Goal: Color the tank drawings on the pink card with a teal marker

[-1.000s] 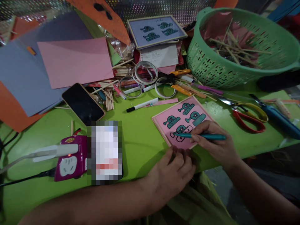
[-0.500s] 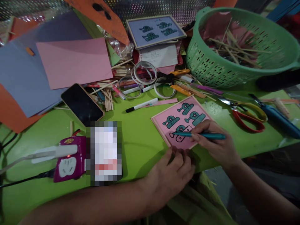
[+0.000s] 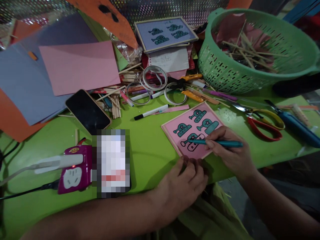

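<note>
A pink card (image 3: 172,125) with a thin pale wooden frame lies on the green table, bearing several drawn tanks filled in with teal. The lowest tank is teal on top, while its lower part shows only a black outline over pink. My right hand (image 3: 226,150) is closed around a teal marker (image 3: 230,143), its tip at that tank near the barrel. At the card's near edge, my left hand (image 3: 187,181) has its fingers curled against the frame; the fingertips are partly hidden.
Behind the card lie a black-and-white marker (image 3: 152,112), tape rolls (image 3: 165,78) and sticks. Red-and-yellow scissors (image 3: 265,133) and a green basket (image 3: 212,66) are at right. To the left are a dark phone (image 3: 87,111), a blurred-out screen (image 3: 112,160) and a purple power strip (image 3: 86,166).
The marker and my right hand have shifted slightly right, the tip moving from the barrel's end toward the tank's body. More teal shows on the barrel. My left hand stays in place.
</note>
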The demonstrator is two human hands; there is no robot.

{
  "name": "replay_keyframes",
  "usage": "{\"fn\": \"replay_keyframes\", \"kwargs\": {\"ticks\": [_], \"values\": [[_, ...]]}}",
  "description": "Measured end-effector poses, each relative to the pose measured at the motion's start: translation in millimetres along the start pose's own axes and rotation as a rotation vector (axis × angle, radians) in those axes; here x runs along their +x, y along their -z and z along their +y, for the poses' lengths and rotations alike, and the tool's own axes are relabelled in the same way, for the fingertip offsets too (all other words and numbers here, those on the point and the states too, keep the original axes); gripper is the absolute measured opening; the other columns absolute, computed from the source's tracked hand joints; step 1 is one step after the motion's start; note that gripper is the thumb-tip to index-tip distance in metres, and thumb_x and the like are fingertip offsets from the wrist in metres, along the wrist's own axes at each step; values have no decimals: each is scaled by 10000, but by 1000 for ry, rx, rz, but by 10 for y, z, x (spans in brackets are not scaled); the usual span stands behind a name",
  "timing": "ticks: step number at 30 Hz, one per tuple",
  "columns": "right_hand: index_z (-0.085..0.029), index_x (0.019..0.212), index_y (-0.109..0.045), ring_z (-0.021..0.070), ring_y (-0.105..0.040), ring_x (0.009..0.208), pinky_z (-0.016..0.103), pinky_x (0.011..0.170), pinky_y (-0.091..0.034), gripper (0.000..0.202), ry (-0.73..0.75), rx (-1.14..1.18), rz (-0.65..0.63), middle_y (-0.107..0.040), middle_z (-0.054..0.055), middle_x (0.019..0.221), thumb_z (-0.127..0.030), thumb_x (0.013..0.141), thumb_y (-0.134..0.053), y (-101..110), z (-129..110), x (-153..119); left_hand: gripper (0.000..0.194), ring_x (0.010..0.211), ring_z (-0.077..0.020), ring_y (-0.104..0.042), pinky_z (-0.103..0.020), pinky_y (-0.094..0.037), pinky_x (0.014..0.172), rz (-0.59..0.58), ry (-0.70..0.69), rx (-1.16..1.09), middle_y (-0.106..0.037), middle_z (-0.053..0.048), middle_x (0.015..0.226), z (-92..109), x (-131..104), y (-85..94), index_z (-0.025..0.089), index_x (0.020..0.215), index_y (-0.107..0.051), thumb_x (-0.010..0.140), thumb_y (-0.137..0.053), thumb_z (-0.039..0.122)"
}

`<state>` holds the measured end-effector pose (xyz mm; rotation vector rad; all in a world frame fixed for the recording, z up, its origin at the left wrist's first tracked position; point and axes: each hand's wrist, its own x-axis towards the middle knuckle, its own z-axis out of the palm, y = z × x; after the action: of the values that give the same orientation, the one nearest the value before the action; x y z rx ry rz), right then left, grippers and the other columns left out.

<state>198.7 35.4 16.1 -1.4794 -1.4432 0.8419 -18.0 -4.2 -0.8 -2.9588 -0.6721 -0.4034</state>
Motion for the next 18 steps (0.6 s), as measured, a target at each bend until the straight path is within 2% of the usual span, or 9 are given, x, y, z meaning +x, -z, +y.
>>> {"fn": "replay_keyframes", "kwargs": {"ticks": [8,18], "values": [[-251,821,-686,160,-650,572,272,493,-508,184,69,7,-89,-693,2,689,-375,885,-806,18,-45,10,367,1205,-205,-587,-445,-389,1108,18,9,6,-637,-36,1423,22,-9,-20,263,1388,-662,1075,-470,248],[-260,849,-696,139,-684,598,232,516,-537,163,140,-52,-93,-713,-8,720,-380,916,-784,-2,-17,25,366,1235,-217,-580,-436,-403,1103,19,7,-3,-653,-47,1402,18,10,0,233,1392,-652,1061,-497,256]]}}
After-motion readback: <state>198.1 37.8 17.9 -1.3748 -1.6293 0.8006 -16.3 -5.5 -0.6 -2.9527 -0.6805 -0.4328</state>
